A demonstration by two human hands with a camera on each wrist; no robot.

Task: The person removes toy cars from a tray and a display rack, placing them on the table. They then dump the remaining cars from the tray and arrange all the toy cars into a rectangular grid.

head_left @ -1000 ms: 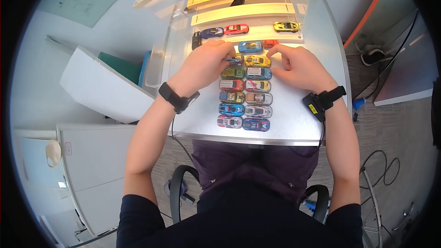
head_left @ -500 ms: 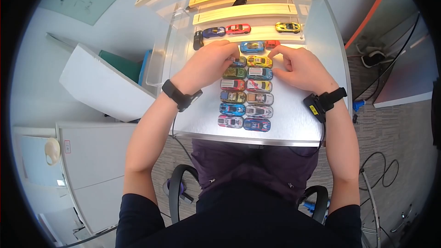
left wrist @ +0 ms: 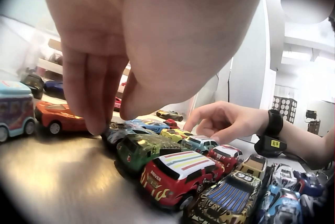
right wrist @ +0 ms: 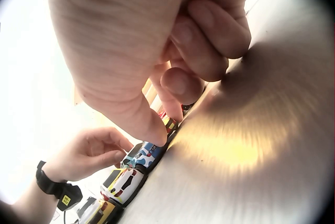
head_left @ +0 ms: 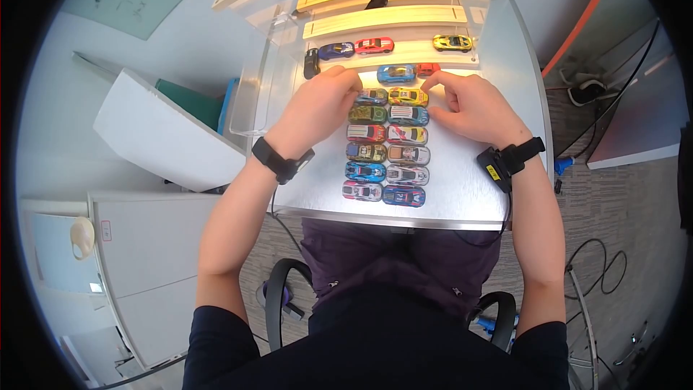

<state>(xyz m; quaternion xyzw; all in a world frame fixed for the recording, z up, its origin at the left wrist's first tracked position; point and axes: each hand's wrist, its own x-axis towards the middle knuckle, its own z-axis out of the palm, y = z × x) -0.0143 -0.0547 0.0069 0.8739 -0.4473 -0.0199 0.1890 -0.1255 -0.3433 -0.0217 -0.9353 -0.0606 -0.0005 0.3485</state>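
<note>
Two columns of toy cars (head_left: 386, 144) stand side by side on a metal table (head_left: 462, 195). My left hand (head_left: 354, 85) sits at the far end of the left column, fingertips (left wrist: 97, 127) pointing down beside a small blue-grey car (head_left: 373, 95), which lies free of them. My right hand (head_left: 432, 87) rests at the far end of the right column with its fingers curled in. Its thumb (right wrist: 157, 124) touches the end of the yellow car (head_left: 406, 95). Just beyond lie a blue car (head_left: 395, 73) and a red car (head_left: 427, 69).
A clear display case with lit yellow steps (head_left: 382, 18) stands at the table's far end, holding a black car (head_left: 311, 63), a blue car (head_left: 336, 50), a red car (head_left: 372, 45) and a yellow car (head_left: 452, 42). A white box (head_left: 155, 133) stands to the left. Cables (head_left: 599, 260) lie on the floor at right.
My left hand has let go of the small blue-grey car and drawn slightly left, so the car now shows whole at the head of its column. The right hand has stayed put.
</note>
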